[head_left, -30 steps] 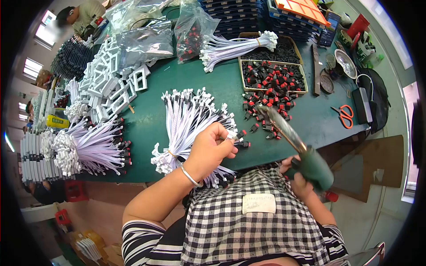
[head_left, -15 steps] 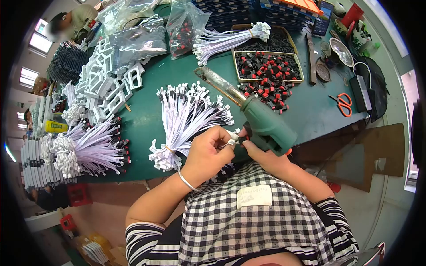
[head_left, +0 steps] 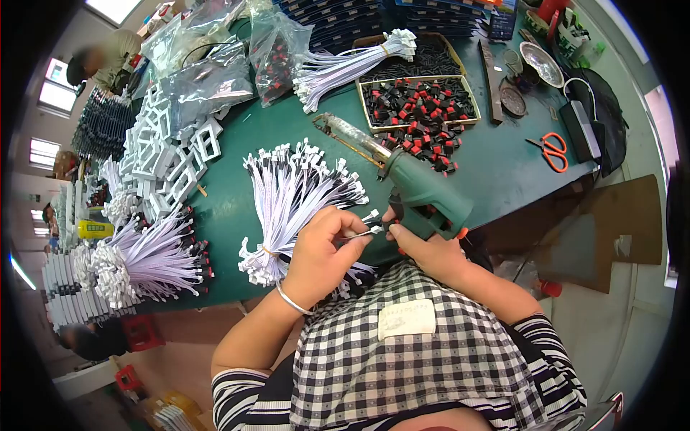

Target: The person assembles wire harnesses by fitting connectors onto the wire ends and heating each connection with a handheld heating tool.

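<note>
My left hand (head_left: pixel 327 241) is closed, pinching a thin cable with a small white connector (head_left: pixel 376 229) at its end. Just to the right, my right hand (head_left: pixel 435 257) has its fingers and thumb closed round a small black-and-red piece (head_left: pixel 392 224), mostly hidden. The two hands are a short gap apart. Over my right hand lies a green heat gun (head_left: pixel 430 190), its scorched metal nozzle (head_left: pixel 352 135) pointing to the upper left. Whether my hand touches the gun cannot be told. A bundle of white cables (head_left: pixel 277 208) lies beside my left hand.
Black-and-red pieces (head_left: pixel 420 104) fill a shallow box and spill from it. Orange-handled scissors (head_left: pixel 552 152) lie at the right. White frames (head_left: pixel 162 154), another cable bundle (head_left: pixel 154 251) and plastic bags (head_left: pixel 208 79) are at the left. A person (head_left: pixel 115 61) sits at the far left.
The view has turned slightly. My left fingers have drawn a little away from the right hand, and the white connector now shows more plainly between them.
</note>
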### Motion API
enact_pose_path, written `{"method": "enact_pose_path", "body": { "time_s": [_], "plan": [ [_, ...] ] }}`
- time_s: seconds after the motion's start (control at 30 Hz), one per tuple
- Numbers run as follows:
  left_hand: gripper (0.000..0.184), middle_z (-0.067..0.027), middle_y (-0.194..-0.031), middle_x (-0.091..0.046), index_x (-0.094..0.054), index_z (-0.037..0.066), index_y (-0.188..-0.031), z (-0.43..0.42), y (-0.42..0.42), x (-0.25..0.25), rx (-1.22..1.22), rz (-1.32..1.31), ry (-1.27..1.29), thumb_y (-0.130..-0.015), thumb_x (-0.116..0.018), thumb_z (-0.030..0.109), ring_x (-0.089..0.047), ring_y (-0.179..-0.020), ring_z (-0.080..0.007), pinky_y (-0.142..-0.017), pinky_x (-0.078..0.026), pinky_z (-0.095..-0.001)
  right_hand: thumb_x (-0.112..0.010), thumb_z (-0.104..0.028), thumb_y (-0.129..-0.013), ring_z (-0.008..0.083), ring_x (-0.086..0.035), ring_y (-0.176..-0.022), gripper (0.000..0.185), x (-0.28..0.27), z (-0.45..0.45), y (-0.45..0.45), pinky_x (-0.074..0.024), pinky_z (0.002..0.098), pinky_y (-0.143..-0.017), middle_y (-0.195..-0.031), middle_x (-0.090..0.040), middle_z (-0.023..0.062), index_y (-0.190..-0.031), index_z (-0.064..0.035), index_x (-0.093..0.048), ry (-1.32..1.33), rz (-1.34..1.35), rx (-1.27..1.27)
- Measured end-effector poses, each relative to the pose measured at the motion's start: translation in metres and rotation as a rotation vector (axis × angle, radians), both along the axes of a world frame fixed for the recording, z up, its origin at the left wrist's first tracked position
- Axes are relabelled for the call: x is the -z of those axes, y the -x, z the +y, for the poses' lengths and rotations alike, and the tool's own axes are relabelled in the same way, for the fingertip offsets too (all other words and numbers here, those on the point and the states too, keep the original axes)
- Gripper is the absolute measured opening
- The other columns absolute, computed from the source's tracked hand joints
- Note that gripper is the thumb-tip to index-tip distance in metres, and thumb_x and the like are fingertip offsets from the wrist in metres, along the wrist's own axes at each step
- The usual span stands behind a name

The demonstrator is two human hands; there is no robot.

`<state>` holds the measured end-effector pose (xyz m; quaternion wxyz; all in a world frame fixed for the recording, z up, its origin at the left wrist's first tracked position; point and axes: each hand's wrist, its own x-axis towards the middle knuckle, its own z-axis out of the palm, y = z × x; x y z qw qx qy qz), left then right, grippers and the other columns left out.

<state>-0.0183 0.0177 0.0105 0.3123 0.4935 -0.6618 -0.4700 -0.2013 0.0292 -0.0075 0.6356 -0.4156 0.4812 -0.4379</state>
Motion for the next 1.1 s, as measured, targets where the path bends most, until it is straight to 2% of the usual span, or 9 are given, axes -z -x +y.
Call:
{"method": "enact_pose_path", "body": {
  "time_s": [0.07,0.17,0.27,0.47,0.57,0.67,0.77,0.87,1.1],
  "plan": [
    [0.014,0.0005,-0.079,-0.046,-0.057,0.003,-0.084,-0.001,0.001,0.003,-0.026,0.072,-0.100,-0.074,-0.066,0.002,-0.042,-0.066,-0.0061,-0.058,-0.036,-0.0188,-0.062,-0.004,-0.077,0.0049,-0.057,-0.081,0.020,0.003,0.001,-0.001,-0.0461,0.0223,-0.072,-0.089,-0.060,-0.0014,-0.096,-0.0061,-0.058,0.012,-0.025,0.016],
    [0.013,0.0012,-0.078,-0.045,-0.057,0.003,-0.083,0.000,0.005,0.006,-0.014,0.051,-0.090,-0.074,-0.067,0.003,-0.040,-0.065,-0.0062,-0.059,-0.034,-0.0183,-0.063,-0.004,-0.076,0.0048,-0.057,-0.082,0.021,0.008,0.002,-0.001,-0.0462,0.0224,-0.074,-0.089,-0.061,-0.0013,-0.097,-0.0061,-0.058,0.028,-0.045,0.021],
    [0.012,0.0013,-0.078,-0.045,-0.057,0.002,-0.082,0.000,0.006,0.005,-0.023,0.007,-0.046,-0.075,-0.067,0.005,-0.040,-0.066,-0.0063,-0.059,-0.034,-0.0195,-0.063,-0.005,-0.076,0.0049,-0.057,-0.082,0.022,0.009,0.002,0.000,-0.0462,0.0224,-0.074,-0.089,-0.061,-0.0012,-0.097,-0.0061,-0.058,0.011,-0.032,0.006],
    [0.011,0.0003,-0.080,-0.048,-0.057,0.001,-0.087,0.005,0.011,0.010,-0.078,0.112,-0.054,-0.078,-0.064,0.001,-0.044,-0.069,-0.0070,-0.061,-0.036,-0.0205,-0.063,-0.005,-0.076,0.0043,-0.056,-0.082,0.020,0.014,0.003,-0.002,-0.0460,0.0220,-0.073,-0.089,-0.061,-0.0014,-0.096,-0.0057,-0.058,0.018,-0.034,0.033],
    [0.012,0.0001,-0.083,-0.050,-0.056,0.001,-0.091,0.006,0.011,0.018,-0.113,0.296,-0.154,-0.080,-0.061,0.000,-0.046,-0.072,-0.0060,-0.063,-0.037,-0.0192,-0.063,-0.006,-0.077,0.0041,-0.056,-0.081,0.019,0.007,0.004,-0.001,-0.0457,0.0218,-0.072,-0.089,-0.061,-0.0016,-0.095,-0.0056,-0.059,-0.034,-0.034,0.037],
    [0.012,-0.0002,-0.087,-0.051,-0.054,0.000,-0.092,0.008,0.005,0.015,-0.106,0.328,-0.293,-0.081,-0.060,0.000,-0.048,-0.075,-0.0057,-0.066,-0.039,-0.0189,-0.062,-0.005,-0.077,0.0040,-0.056,-0.080,0.018,0.006,0.003,-0.001,-0.0456,0.0218,-0.072,-0.088,-0.060,-0.0017,-0.095,-0.0054,-0.059,-0.044,-0.034,0.028],
    [0.011,0.0000,-0.087,-0.051,-0.054,0.001,-0.091,0.006,0.001,0.023,-0.053,0.208,-0.157,-0.082,-0.059,0.000,-0.049,-0.076,-0.0058,-0.068,-0.041,-0.0195,-0.062,-0.005,-0.077,0.0041,-0.056,-0.080,0.018,0.008,0.004,-0.001,-0.0455,0.0218,-0.072,-0.088,-0.060,-0.0017,-0.095,-0.0053,-0.059,-0.014,-0.014,0.029],
    [0.010,-0.0003,-0.088,-0.050,-0.053,0.001,-0.089,0.005,-0.001,0.024,-0.006,0.113,-0.150,-0.081,-0.060,-0.001,-0.050,-0.077,-0.0057,-0.069,-0.041,-0.0199,-0.063,-0.005,-0.077,0.0044,-0.056,-0.081,0.019,0.009,0.008,-0.002,-0.0454,0.0219,-0.072,-0.088,-0.060,-0.0013,-0.095,-0.0050,-0.058,-0.005,-0.027,0.039],
    [0.010,0.0021,-0.080,-0.051,-0.055,0.002,-0.087,0.013,0.003,0.020,-0.019,0.230,-0.212,-0.080,-0.062,0.001,-0.050,-0.075,-0.0054,-0.068,-0.041,-0.0195,-0.064,-0.003,-0.076,0.0052,-0.055,-0.082,0.020,0.007,0.016,-0.004,-0.0455,0.0218,-0.072,-0.088,-0.059,-0.0003,-0.095,-0.0043,-0.057,0.079,-0.042,0.036]
  ]
}}
